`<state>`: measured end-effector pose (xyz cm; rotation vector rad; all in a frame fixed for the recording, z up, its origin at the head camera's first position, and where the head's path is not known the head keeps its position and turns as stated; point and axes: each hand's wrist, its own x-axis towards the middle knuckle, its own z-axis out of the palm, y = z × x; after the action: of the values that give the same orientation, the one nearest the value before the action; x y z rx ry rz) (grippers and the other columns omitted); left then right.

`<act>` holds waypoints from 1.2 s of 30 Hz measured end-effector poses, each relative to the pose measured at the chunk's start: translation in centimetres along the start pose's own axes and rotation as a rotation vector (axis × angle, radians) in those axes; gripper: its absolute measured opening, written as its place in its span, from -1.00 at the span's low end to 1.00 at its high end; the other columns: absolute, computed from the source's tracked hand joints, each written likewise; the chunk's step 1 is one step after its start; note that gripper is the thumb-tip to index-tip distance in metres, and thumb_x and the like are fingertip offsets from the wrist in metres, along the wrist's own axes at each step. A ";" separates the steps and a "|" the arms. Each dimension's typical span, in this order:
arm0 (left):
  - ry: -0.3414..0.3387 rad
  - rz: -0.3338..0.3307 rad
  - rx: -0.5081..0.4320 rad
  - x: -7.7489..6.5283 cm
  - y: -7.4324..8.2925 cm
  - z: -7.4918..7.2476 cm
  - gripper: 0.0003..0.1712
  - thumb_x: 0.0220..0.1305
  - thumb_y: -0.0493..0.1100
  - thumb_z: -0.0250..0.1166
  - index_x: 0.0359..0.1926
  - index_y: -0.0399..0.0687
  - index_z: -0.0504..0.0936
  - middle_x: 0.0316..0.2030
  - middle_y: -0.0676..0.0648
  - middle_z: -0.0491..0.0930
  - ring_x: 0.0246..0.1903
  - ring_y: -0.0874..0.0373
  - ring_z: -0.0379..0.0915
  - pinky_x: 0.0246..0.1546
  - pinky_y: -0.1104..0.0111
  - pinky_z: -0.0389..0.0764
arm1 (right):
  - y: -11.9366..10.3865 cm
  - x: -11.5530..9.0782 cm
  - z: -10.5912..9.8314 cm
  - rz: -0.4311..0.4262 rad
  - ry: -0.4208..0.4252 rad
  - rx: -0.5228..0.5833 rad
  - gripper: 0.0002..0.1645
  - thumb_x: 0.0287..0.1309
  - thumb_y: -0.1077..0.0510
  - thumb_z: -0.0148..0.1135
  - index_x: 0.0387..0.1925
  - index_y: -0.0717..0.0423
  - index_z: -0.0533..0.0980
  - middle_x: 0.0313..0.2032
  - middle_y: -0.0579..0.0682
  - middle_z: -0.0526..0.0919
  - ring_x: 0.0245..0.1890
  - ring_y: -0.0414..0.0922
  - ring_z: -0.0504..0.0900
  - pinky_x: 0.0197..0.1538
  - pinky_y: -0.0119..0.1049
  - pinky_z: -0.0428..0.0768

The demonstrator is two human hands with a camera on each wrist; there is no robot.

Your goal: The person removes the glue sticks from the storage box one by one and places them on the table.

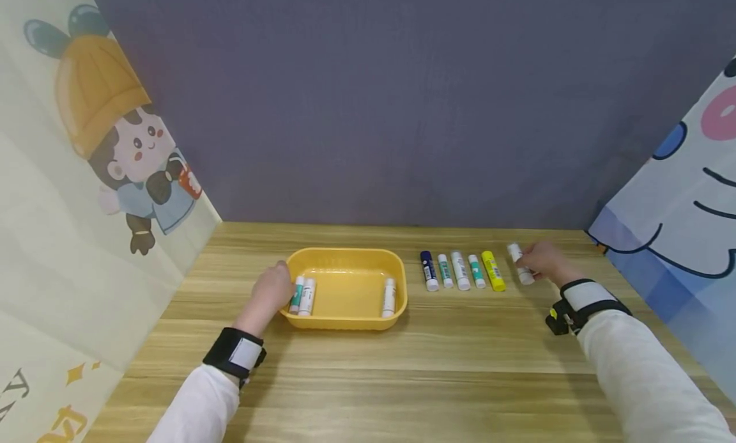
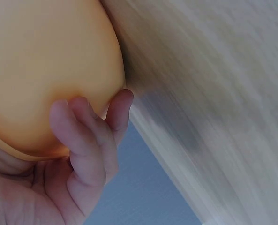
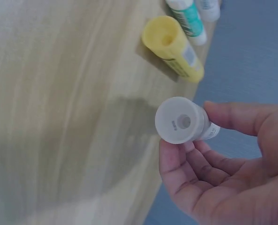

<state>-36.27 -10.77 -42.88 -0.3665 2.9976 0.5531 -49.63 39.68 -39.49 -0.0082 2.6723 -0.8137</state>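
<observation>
My left hand (image 1: 271, 291) grips the left end of a yellow plastic tray (image 1: 345, 324); in the left wrist view its fingers curl over the tray's wall. Inside the tray, a teal-and-white glue stick (image 1: 296, 296) and a white glue stick (image 1: 307, 297) lie at the left, and another white glue stick (image 1: 389, 299) at the right. Over at the right, my right hand (image 1: 546, 262) pinches a white glue stick (image 3: 174, 119) between thumb and fingers, its round hollow end facing the right wrist camera. It is at the right end of a row of glue sticks.
Between tray and right hand lie a dark blue glue stick (image 1: 429, 272), a small teal-and-white one (image 1: 445, 272), a white one (image 1: 460, 270), another teal-and-white one (image 1: 476, 272) and a yellow one (image 1: 493, 272). A dark grey panel (image 1: 402, 110) rises behind the wooden table (image 1: 368, 379).
</observation>
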 end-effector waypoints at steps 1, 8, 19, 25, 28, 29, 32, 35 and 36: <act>-0.001 -0.002 -0.003 0.0 0.0 0.0 -0.43 0.14 -0.20 0.12 0.08 -0.53 0.23 -0.32 -0.35 0.47 -0.50 0.00 0.41 -0.60 0.32 0.48 | 0.2 0.2 0.2 0.005 0.003 0.006 -0.35 -0.01 0.16 0.11 0.03 0.57 0.24 -0.19 0.33 0.42 -0.32 0.00 0.50 -0.28 -0.16 0.59; -0.005 -0.009 -0.019 0.0 0.0 0.1 -0.44 0.16 -0.21 0.11 0.09 -0.52 0.21 -0.31 -0.37 0.46 -0.54 0.00 0.41 -0.74 0.40 0.44 | 1.2 1.0 1.5 -0.002 0.041 0.019 -0.37 -0.07 0.15 0.14 -0.01 0.53 0.30 -0.24 0.27 0.47 -0.43 -0.10 0.53 -0.38 -0.22 0.60; -0.001 -0.008 -0.013 0.0 0.0 0.2 -0.46 0.15 -0.19 0.13 0.05 -0.51 0.24 -0.36 -0.34 0.46 -0.57 0.01 0.42 -0.77 0.40 0.43 | 1.5 1.5 2.6 0.025 0.043 0.024 -0.31 -0.06 0.15 0.11 0.07 0.53 0.26 -0.15 0.33 0.44 -0.43 -0.09 0.51 -0.43 -0.27 0.58; -0.006 -0.015 -0.019 -0.1 0.1 0.2 -0.45 0.17 -0.18 0.12 0.06 -0.50 0.23 -0.34 -0.34 0.46 -0.55 0.01 0.42 -0.75 0.39 0.44 | 1.2 1.4 2.8 0.016 0.040 -0.002 -0.43 -0.07 0.15 0.10 -0.06 0.51 0.37 -0.40 0.17 0.48 -0.56 -0.15 0.45 -0.53 -0.34 0.49; -0.007 -0.015 -0.024 -0.1 0.1 0.2 -0.45 0.17 -0.18 0.11 0.06 -0.50 0.22 -0.35 -0.34 0.46 -0.55 0.01 0.41 -0.74 0.39 0.44 | 1.1 1.5 2.8 0.029 0.038 -0.010 -0.43 -0.07 0.15 0.10 -0.05 0.51 0.36 -0.40 0.18 0.47 -0.55 -0.14 0.44 -0.53 -0.35 0.47; -0.007 -0.014 -0.024 -0.1 0.1 0.2 -0.45 0.17 -0.18 0.11 0.06 -0.51 0.22 -0.35 -0.34 0.46 -0.55 0.01 0.41 -0.74 0.39 0.44 | 1.2 1.6 2.8 0.036 0.040 -0.012 -0.42 -0.07 0.15 0.11 -0.04 0.51 0.36 -0.37 0.19 0.47 -0.53 -0.13 0.45 -0.52 -0.35 0.49; -0.008 -0.013 -0.028 -0.1 0.1 0.2 -0.46 0.18 -0.19 0.10 0.06 -0.51 0.22 -0.36 -0.34 0.46 -0.56 0.01 0.41 -0.75 0.39 0.44 | 1.2 1.8 2.9 0.045 0.038 -0.014 -0.37 -0.05 0.14 0.10 0.00 0.54 0.32 -0.29 0.26 0.47 -0.47 -0.10 0.47 -0.48 -0.34 0.51; -0.007 -0.015 -0.027 -0.1 0.2 0.1 -0.46 0.18 -0.19 0.10 0.07 -0.50 0.22 -0.35 -0.34 0.46 -0.57 0.01 0.41 -0.77 0.41 0.42 | 1.4 2.1 2.9 0.049 0.036 -0.018 -0.34 -0.04 0.13 0.10 0.03 0.55 0.29 -0.23 0.29 0.46 -0.44 -0.09 0.48 -0.46 -0.34 0.52; -0.008 -0.017 -0.029 -0.1 0.2 0.1 -0.46 0.18 -0.19 0.10 0.07 -0.50 0.22 -0.35 -0.34 0.46 -0.57 0.01 0.41 -0.78 0.42 0.42 | 1.5 2.1 2.9 0.046 0.035 -0.018 -0.33 -0.03 0.13 0.10 0.04 0.56 0.28 -0.22 0.30 0.46 -0.44 -0.09 0.48 -0.47 -0.34 0.52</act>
<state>-36.26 -10.56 -42.89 -0.3912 2.9790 0.5957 -50.54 39.12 -43.25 0.0639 2.7021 -0.7817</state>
